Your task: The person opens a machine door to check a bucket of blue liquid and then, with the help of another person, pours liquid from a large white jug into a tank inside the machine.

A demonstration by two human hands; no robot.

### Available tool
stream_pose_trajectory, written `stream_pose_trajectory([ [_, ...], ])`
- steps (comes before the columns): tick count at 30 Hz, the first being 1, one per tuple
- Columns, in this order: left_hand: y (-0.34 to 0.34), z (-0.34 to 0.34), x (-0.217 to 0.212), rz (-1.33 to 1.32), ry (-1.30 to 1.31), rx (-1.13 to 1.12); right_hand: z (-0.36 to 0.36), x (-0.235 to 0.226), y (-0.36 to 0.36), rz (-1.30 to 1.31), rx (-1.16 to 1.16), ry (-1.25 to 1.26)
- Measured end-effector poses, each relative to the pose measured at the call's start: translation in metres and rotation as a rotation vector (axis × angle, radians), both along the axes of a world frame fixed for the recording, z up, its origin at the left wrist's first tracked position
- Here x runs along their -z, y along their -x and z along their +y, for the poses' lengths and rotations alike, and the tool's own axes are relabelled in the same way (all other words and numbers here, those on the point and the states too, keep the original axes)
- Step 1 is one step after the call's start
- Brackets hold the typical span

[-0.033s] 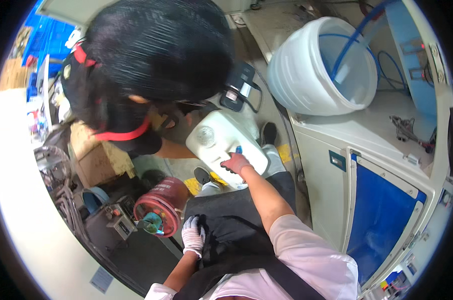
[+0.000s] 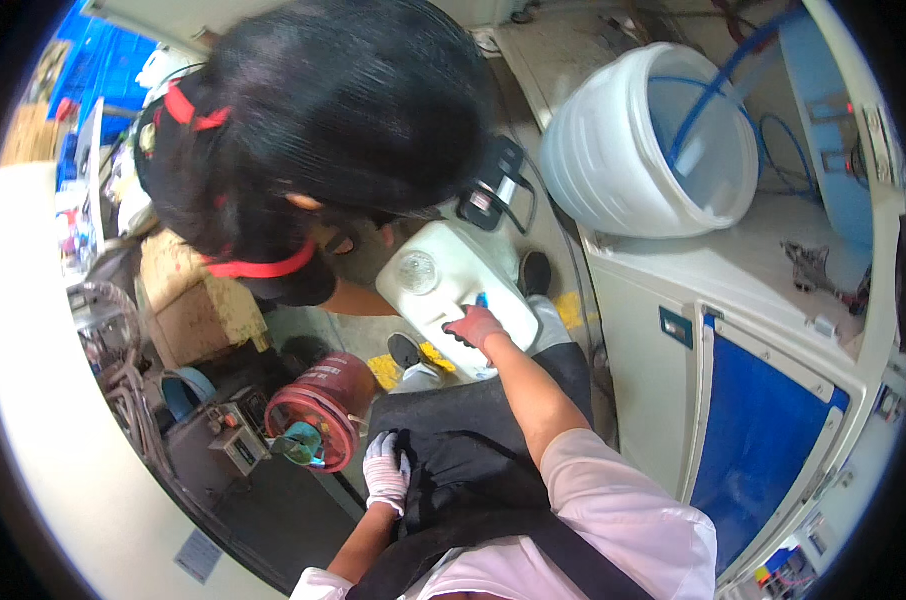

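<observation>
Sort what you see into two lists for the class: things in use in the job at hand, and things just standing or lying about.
Seemingly in use:
white jug
red-gloved right hand, on the jug's handle
co-worker's forearm, reaching toward the jug

Seemingly just about:
red bucket
white drum, blue hose inside
black cabled device

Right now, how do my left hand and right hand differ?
Your left hand wears a pale glove; your right hand wears a red one. The left lies open against the black apron, while the right grips the white jug from above. Both are gloved.
</observation>
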State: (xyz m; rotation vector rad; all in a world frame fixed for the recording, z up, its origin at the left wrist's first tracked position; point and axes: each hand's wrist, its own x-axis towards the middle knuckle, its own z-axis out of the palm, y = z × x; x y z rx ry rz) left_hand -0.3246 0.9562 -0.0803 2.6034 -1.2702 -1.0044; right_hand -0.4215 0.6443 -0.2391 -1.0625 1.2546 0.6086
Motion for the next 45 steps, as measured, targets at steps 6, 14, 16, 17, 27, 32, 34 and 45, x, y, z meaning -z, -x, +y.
stream_pose_trajectory([
  [6,0.029,-0.002,0.012,-0.06,0.117,-0.275,0.002,0.008,-0.003,0.051,0.14,-0.033],
  [14,0.038,-0.022,0.022,-0.127,0.154,-0.486,0.008,0.023,0.007,-0.053,-0.022,0.107],
  [16,0.035,-0.023,0.023,-0.149,0.195,-0.487,0.008,0.021,0.004,0.02,0.107,0.055],
  [17,0.034,-0.023,0.023,-0.159,0.211,-0.474,0.008,0.019,0.002,0.072,0.164,0.035],
  [27,0.028,-0.013,0.027,-0.158,0.171,-0.512,0.011,0.026,0.0,-0.234,0.515,-0.035],
  [32,0.023,-0.017,0.028,-0.169,0.181,-0.557,0.01,0.039,-0.005,-0.276,0.862,-0.208],
  [34,0.021,-0.018,0.028,-0.141,0.166,-0.566,0.005,0.037,-0.011,-0.288,0.886,-0.179],
  [45,-0.005,-0.032,0.012,-0.066,0.11,-0.581,0.005,-0.061,0.003,-0.29,1.039,-0.207],
])
